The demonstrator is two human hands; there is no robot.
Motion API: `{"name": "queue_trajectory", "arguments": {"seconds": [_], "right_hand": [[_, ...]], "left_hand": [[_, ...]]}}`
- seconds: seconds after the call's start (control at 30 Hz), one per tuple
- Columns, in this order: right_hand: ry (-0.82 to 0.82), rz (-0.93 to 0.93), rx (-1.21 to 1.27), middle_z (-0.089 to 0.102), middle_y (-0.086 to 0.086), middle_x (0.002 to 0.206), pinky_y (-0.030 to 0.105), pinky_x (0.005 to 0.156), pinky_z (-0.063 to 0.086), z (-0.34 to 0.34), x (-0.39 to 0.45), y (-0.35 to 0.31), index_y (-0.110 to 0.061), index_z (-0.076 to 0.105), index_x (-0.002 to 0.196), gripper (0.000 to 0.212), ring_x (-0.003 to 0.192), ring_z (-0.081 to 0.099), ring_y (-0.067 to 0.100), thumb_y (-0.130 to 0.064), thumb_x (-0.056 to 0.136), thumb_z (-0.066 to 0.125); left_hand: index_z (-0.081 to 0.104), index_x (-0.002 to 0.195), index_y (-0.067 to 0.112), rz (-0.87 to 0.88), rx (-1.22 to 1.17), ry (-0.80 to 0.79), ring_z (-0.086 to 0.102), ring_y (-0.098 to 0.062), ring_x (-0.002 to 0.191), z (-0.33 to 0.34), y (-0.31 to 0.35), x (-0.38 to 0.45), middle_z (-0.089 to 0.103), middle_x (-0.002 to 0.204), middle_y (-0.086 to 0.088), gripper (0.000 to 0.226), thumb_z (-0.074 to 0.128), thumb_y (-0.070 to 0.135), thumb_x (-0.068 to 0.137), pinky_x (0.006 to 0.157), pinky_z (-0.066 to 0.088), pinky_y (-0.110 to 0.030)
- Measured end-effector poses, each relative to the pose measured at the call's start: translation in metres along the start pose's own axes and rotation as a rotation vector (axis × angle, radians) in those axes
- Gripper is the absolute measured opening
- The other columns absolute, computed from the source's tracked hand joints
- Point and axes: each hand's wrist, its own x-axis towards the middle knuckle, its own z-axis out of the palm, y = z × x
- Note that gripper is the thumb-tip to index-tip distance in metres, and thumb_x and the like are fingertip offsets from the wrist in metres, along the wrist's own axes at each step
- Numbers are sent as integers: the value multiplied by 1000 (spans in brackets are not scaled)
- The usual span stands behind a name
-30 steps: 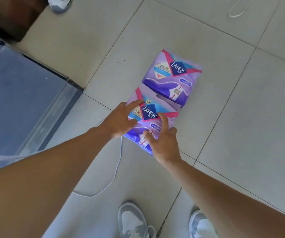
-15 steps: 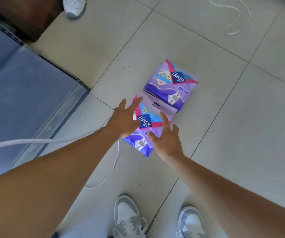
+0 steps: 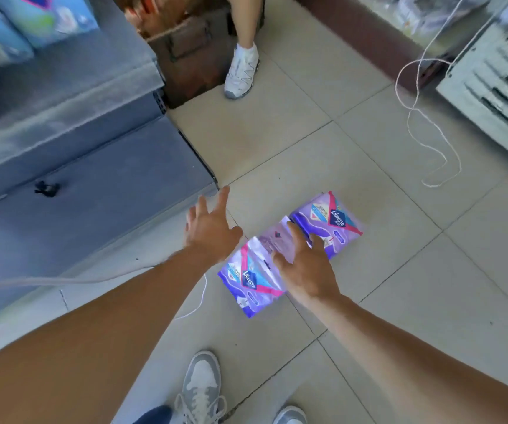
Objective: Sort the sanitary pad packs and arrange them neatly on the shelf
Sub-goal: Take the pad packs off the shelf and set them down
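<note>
Two joined purple Libresse sanitary pad packs lie on the tiled floor: the near pack (image 3: 248, 281) and the far pack (image 3: 332, 220). My right hand (image 3: 306, 266) hovers over their joined middle with fingers spread; whether it touches them is unclear. My left hand (image 3: 211, 226) is open with fingers spread, left of the packs and apart from them, near the corner of the grey shelf (image 3: 93, 194). Blurred blue and green packs (image 3: 32, 19) sit on the upper shelf level at the top left.
Another person's leg and white shoe (image 3: 240, 70) stand by a dark wooden crate (image 3: 191, 53). A white cord (image 3: 430, 139) loops on the floor at right, near a vented white appliance (image 3: 497, 87). My grey shoes (image 3: 200, 390) are at the bottom.
My left hand has come off the near pack and moved left toward the shelf. The right hand's fingers have lifted and spread over the packs. The view has tilted up, showing the shelf.
</note>
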Motion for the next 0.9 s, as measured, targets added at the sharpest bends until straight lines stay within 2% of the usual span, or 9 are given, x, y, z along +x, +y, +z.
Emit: {"name": "queue_trajectory", "arguments": {"seconds": [0.23,0.43,0.67,0.8,0.9], "right_hand": [[-70,-340,-276,23,12,155,39,104,40,-45,-24,-142,-33,30,149,55,137,32,31,-43,97,46],[-44,-684,-430,20,11,158,40,107,33,-59,-73,-271,-36,31,149,56,143,22,28,-47,96,45],[-9,-858,-483,19,11,159,43,111,30,-77,-128,-388,-35,33,149,56,144,21,29,-50,96,45],[15,-911,-501,22,10,158,43,109,33,-79,-154,-423,-34,32,149,57,142,24,30,-49,96,45],[16,-915,-493,23,9,157,43,106,36,-76,-172,-437,-34,33,148,56,141,25,30,-49,96,46]], "left_hand": [[5,152,38,-178,122,233,10,-37,143,-119,-49,-64,8,159,-15,78,51,29,89,114,20,-48],[1,152,40,-292,167,310,2,-38,147,-214,-97,-132,2,161,-15,79,50,32,91,119,12,-48],[5,152,41,-394,155,409,2,-38,147,-319,-151,-198,3,161,-14,81,54,38,87,119,11,-48],[8,151,42,-405,180,480,7,-39,146,-355,-175,-231,5,161,-14,81,57,43,87,118,15,-50],[5,152,42,-410,191,472,6,-40,147,-368,-189,-251,3,161,-14,82,57,44,88,118,13,-50]]}}
